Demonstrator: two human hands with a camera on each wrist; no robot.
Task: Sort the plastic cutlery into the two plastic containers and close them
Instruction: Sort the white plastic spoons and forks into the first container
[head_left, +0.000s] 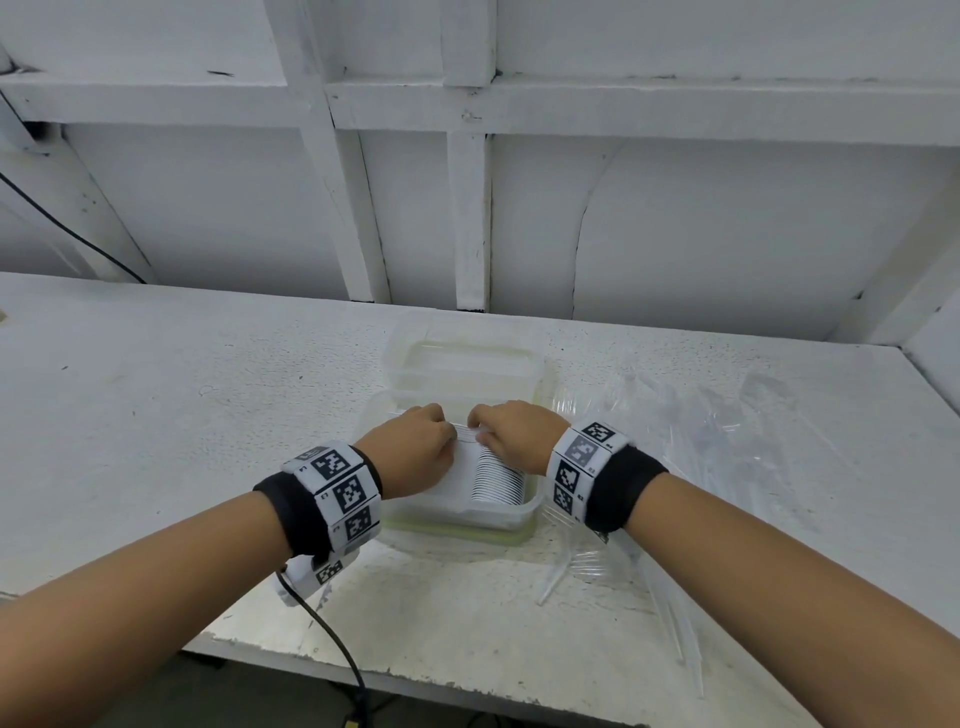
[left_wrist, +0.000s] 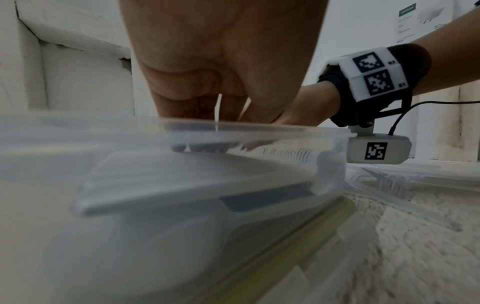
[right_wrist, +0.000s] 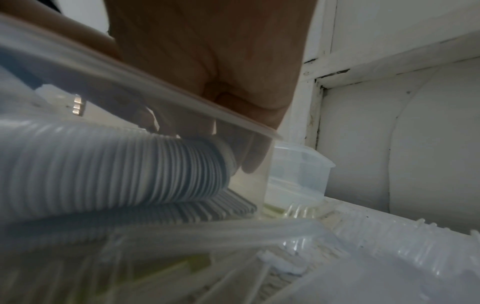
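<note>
While both hands' fingers (head_left: 448, 435) curl onto white spoons (head_left: 496, 480), stack runs near-to-far w/ container (head_left: 530, 512).

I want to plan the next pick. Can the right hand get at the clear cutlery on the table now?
Probably yes: the clear cutlery lies uncovered just right of the right hand, nothing between. But that hand is busy with the spoons in the container.

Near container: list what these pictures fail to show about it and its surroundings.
- Fingertips of the left hand and right hand: head view, hidden behind knuckles.
- Near container front wall: left wrist view, blurred.
- Clear cutlery on the table: head view, too transparent to count.
- Far container contents: indistinct.
</note>
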